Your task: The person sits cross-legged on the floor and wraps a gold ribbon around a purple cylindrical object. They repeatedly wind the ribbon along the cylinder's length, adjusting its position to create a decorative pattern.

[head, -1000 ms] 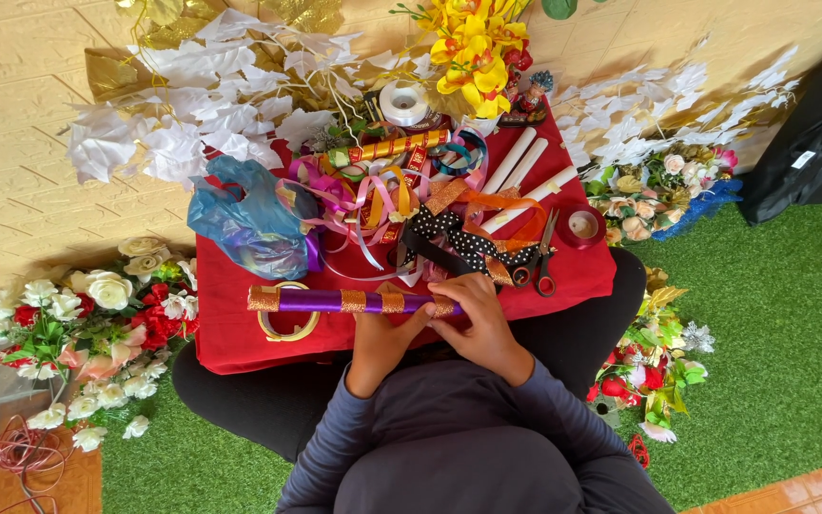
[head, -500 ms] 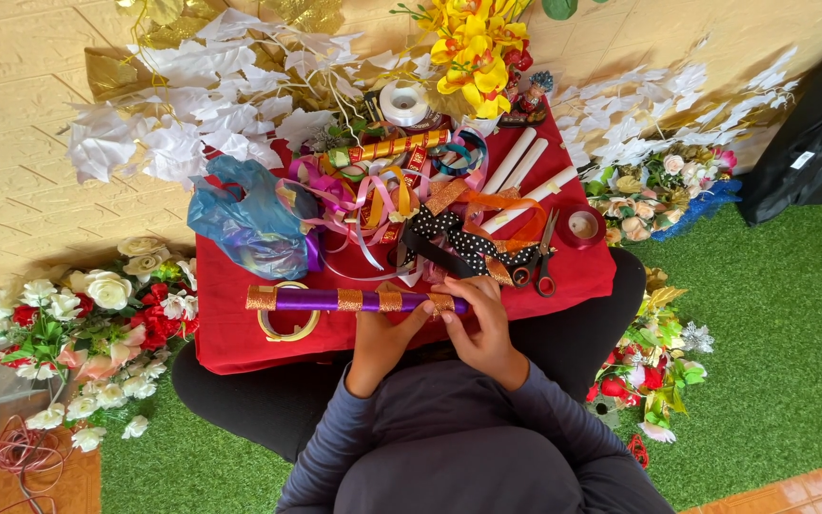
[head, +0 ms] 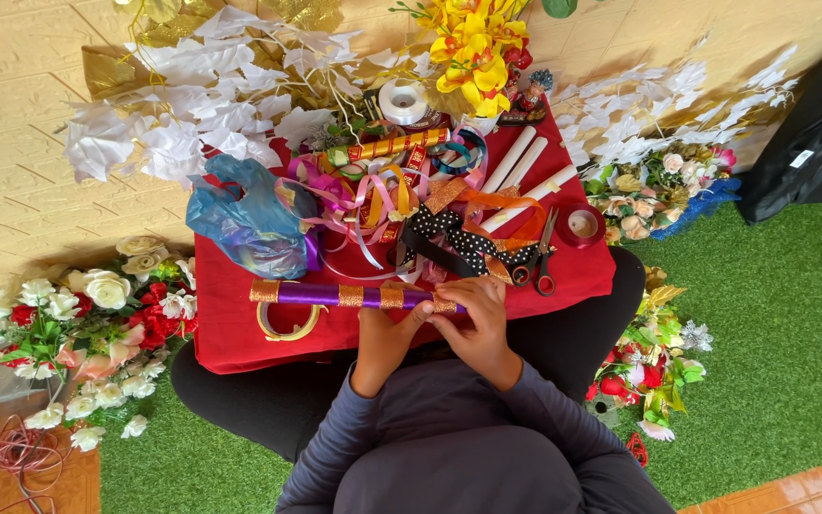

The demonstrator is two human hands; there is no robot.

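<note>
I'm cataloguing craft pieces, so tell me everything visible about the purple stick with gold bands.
The purple stick is a slim rod wrapped in shiny purple ribbon, crossed by several glittery gold-orange bands. It lies level across the near side of the red cloth, above a gold ring. Its left end is free; the left hand and right hand both pinch its right end, hiding the tip.

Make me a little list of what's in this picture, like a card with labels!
left hand: holds the purple stick from below
right hand: fingers on the stick's right end
stick: lies flat, gold bands around it
under it: red cloth, gold ring
behind it: ribbons, scissors, blue bag
sides: flowers on green turf
</note>
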